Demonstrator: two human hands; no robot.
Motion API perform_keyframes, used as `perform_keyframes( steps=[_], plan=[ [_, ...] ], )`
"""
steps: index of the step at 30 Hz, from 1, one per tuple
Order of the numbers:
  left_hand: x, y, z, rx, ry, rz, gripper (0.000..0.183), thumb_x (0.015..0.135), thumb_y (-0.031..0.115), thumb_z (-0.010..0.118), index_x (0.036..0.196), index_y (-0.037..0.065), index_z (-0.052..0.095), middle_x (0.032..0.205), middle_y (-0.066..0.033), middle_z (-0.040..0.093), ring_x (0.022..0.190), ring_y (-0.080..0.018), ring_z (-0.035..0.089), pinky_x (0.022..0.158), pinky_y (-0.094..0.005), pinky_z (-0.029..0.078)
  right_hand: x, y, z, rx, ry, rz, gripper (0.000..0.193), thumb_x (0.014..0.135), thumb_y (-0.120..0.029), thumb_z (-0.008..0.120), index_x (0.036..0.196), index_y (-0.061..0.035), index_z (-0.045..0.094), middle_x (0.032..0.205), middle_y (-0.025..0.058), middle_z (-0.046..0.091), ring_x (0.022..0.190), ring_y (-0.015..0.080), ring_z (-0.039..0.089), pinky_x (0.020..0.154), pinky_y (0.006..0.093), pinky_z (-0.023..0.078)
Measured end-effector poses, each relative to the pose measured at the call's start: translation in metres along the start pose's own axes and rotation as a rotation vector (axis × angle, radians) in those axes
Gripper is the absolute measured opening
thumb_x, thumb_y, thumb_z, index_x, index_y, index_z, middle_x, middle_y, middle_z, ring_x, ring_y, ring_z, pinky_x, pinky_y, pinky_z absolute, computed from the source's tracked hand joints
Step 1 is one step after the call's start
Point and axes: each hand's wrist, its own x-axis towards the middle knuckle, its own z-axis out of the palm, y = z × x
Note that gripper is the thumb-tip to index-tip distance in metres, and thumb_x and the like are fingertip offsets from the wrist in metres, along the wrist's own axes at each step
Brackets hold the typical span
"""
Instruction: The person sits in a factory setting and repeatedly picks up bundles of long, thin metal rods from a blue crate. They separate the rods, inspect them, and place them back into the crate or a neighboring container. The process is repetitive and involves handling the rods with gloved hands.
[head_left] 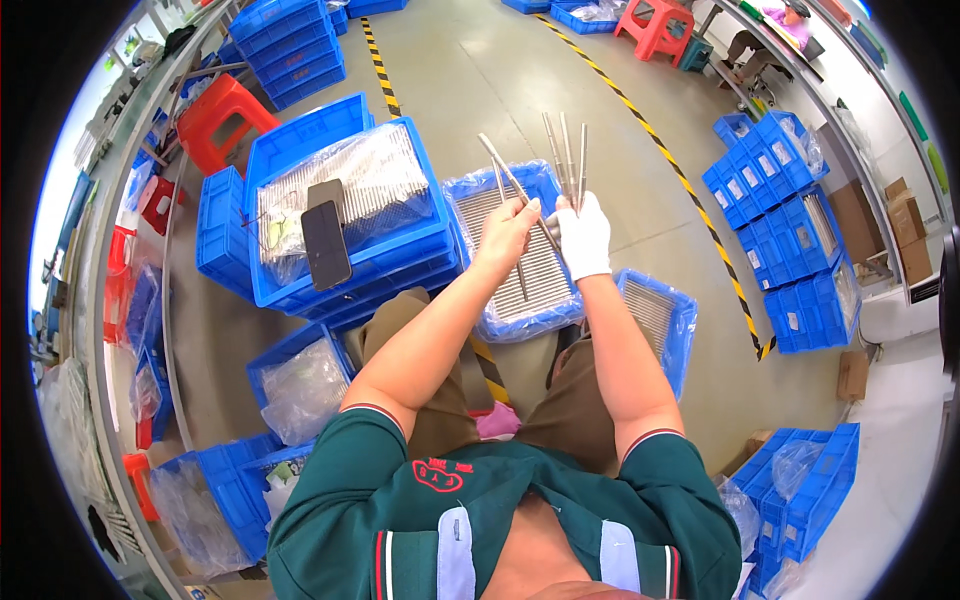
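Observation:
Bare, my left hand [507, 238] is closed on thin metal rods [497, 155] that slant up to the left and poke out below the fingers. A white glove covers my right hand [584, 240], which grips several more metal rods [583, 150], fanned upward. The two hands are close together above a blue bin [515, 332] lined with clear plastic. Rows of similar rods [540, 295] lie side by side in that bin. Part of the bin is hidden by my hands and forearms.
To the left, stacked blue bins [352, 290] hold plastic-wrapped rods with a dark phone [325, 245] on top. Another rod-filled bin [683, 340] sits at my right knee. Red stools [222, 118], bin stacks [800, 240] and striped floor tape [680, 175] stand around.

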Motion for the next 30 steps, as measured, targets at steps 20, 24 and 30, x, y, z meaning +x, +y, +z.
perform_keyframes(
  steps=[20, 24, 30],
  plan=[
    [-0.017, 0.007, -0.021, -0.251, -0.587, -0.338, 0.030, 0.092, 0.026, 0.055, 0.080, -0.001, 0.060, 0.097, -0.0204, 0.064, 0.080, -0.0264, 0.068, 0.068, -0.0349, 0.057, 0.064, 0.028, -0.070, 0.703, 0.099, 0.312, 0.020, 0.083, -0.026, 0.064, 0.074, -0.0087, 0.057, 0.054, -0.0024, 0.041, 0.039, 0.0091, 0.034, 0.035, 0.0258, 0.026],
    [-0.002, 0.006, -0.021, -0.487, -0.600, -0.290, 0.029, 0.092, 0.023, 0.055, 0.082, -0.003, 0.061, 0.108, -0.0295, 0.059, 0.099, -0.0367, 0.063, 0.086, -0.0449, 0.052, 0.030, 0.016, -0.037, 0.751, -0.274, 0.328, 0.021, 0.085, -0.026, 0.064, 0.078, -0.0071, 0.058, 0.055, -0.0009, 0.046, 0.040, 0.0090, 0.037, 0.034, 0.0252, 0.027],
    [-0.005, -0.005, -0.018, -0.540, -0.651, -0.303, 0.025, 0.091, 0.021, 0.056, 0.086, -0.003, 0.062, 0.099, -0.0205, 0.062, 0.082, -0.0262, 0.063, 0.074, -0.0367, 0.052, 0.008, -0.008, -0.012, 0.375, -0.436, 0.223, 0.020, 0.085, -0.023, 0.066, 0.084, -0.0043, 0.058, 0.059, 0.0013, 0.053, 0.039, 0.0071, 0.041, 0.034, 0.0236, 0.029]
  ],
)
